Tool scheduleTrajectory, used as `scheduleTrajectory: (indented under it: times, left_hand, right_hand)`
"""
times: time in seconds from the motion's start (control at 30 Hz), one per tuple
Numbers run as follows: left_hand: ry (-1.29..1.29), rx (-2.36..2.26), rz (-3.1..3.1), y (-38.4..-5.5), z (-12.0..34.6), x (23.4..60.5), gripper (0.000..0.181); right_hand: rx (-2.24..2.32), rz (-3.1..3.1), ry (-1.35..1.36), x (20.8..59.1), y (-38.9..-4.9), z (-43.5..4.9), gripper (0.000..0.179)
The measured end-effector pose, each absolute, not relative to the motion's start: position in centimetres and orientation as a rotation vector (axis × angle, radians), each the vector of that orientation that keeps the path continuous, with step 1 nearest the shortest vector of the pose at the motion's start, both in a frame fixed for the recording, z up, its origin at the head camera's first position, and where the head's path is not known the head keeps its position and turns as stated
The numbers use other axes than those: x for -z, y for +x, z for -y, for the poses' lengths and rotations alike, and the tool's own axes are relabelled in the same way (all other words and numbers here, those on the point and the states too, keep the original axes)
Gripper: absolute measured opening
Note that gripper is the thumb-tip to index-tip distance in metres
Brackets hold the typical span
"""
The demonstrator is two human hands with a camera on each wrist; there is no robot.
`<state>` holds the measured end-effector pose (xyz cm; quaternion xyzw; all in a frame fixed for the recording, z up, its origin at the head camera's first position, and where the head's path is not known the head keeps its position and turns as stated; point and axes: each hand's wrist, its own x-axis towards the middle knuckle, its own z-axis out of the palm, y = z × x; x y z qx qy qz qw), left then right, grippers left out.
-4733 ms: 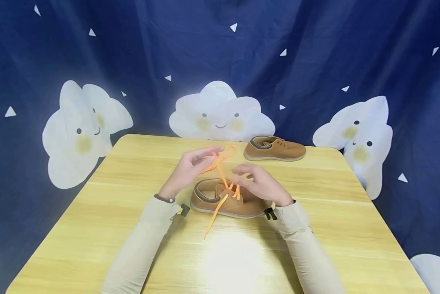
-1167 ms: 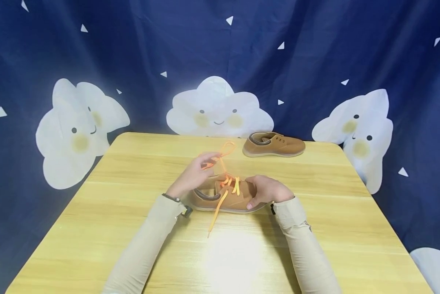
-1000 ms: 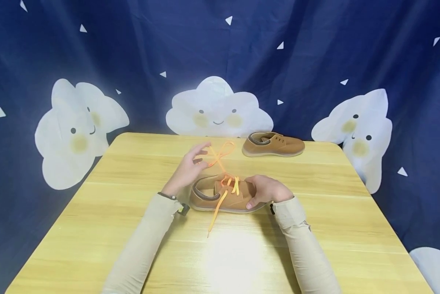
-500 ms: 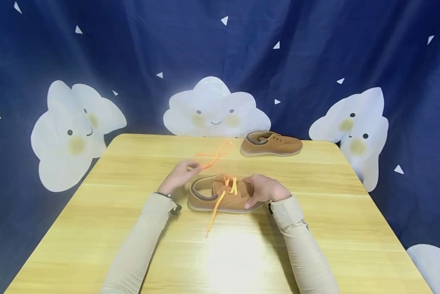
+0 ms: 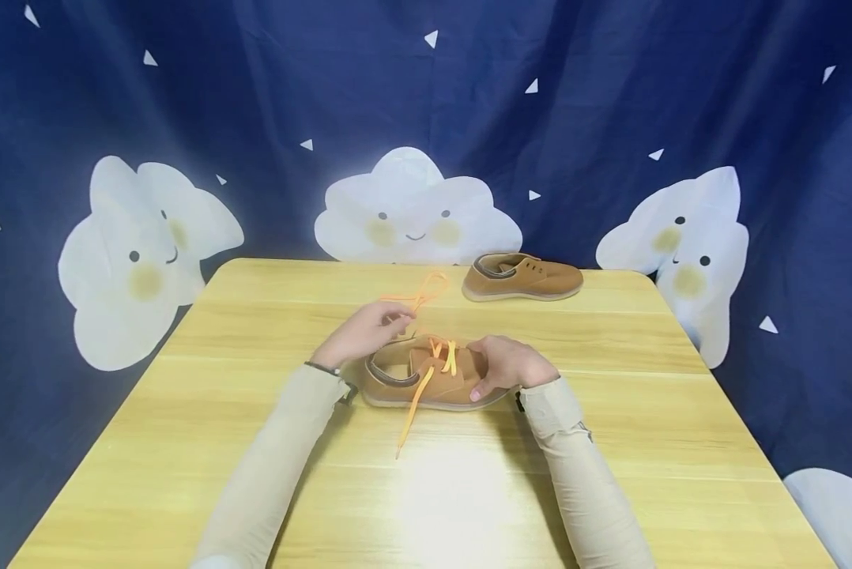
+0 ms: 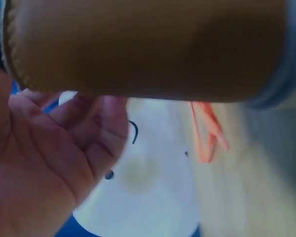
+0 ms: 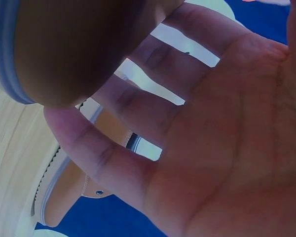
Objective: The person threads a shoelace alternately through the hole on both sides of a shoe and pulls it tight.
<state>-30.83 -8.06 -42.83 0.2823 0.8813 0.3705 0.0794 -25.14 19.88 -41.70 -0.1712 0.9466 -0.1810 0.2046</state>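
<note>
A brown shoe (image 5: 433, 387) stands on the wooden table, its toe pointing right. An orange shoelace (image 5: 415, 411) runs through its eyelets, with one end hanging down the near side. The lace's long, looped part (image 5: 429, 291) lies beyond the shoe. My left hand (image 5: 365, 330) is above the far side of the shoe opening and pinches the lace. In the left wrist view its fingers curl, their tips hidden behind the shoe heel (image 6: 148, 49). My right hand (image 5: 513, 362) grips the toe, thumb on the near side; in the right wrist view the fingers (image 7: 133, 108) reach round the far side.
A second brown shoe (image 5: 524, 278), with no lace in its eyelets, stands near the table's (image 5: 184, 442) far edge. A dark blue curtain (image 5: 369, 79) with white clouds hangs behind. Bright glare lies on the table in front of the near shoe.
The right hand has gone from the laces to the toe and stays there. The left hand has drawn back from the lace loop, then moved right, closer to the eyelets.
</note>
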Motion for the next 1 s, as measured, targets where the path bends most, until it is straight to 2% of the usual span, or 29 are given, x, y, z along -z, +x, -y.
scheduleTrajectory:
  times: [0.23,0.57,0.9,1.0]
  left_hand:
    - [0.898,-1.04,-2.742,-29.9,6.1,41.0,0.027]
    - [1.171,-0.723,-2.747,-30.4,5.6,41.1,0.036]
    - [1.374,-0.735,-2.697,-32.1,5.3,41.0,0.011]
    - [1.389,-0.737,-2.665,-32.4,5.4,41.0,0.009]
  right_hand:
    - [0.505,-2.644,-0.461,41.6,-25.2,-19.9,0.093]
    - [0.513,-2.637,-0.448,41.5,-25.2,-20.0,0.093]
    - [0.515,-2.643,-0.461,41.5,-25.1,-20.1,0.092]
    - [0.519,-2.642,-0.467,41.5,-25.2,-20.0,0.092]
